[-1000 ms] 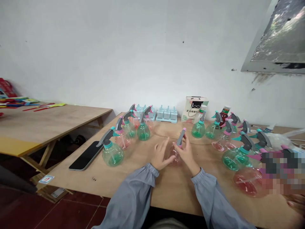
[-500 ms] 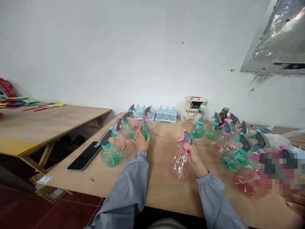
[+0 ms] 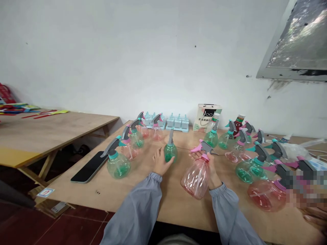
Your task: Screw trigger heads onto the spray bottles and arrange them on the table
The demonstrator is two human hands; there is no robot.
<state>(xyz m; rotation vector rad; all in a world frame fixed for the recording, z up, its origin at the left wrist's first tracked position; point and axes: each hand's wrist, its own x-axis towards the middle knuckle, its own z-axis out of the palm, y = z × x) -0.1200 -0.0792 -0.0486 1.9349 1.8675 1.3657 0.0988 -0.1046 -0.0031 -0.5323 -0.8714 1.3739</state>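
Counter [image 3: 186,211], brown-topped: carries the pieces listed below.

Paper bag [image 3: 201,125], standing near the wall: black panel with white spectacles, and a row of Chinese characters too small to read surely.

Phone [image 3: 90,168], lying flat at left, screen dark.

Pink spray bottle [image 3: 196,177], grey-and-pink head: tilted, front centre, held at the neck in the right hand [image 3: 211,168].

Green spray bottle [image 3: 170,152], grey head: upright near the middle. The left hand [image 3: 161,161] is at its near-left side, thumb and fingers spread wide; whether they touch it cannot be told.

Capped bottle [image 3: 238,126], dark red, at the back: green-and-white label, wording illegible.

Sticker [image 3: 46,192], white with blue edge and a red mark, at the near-left corner.

Changes from half a second ago: green spray bottle shifted rightward, out of the left-hand group; left hand moved with it; pink spray bottle leans more.
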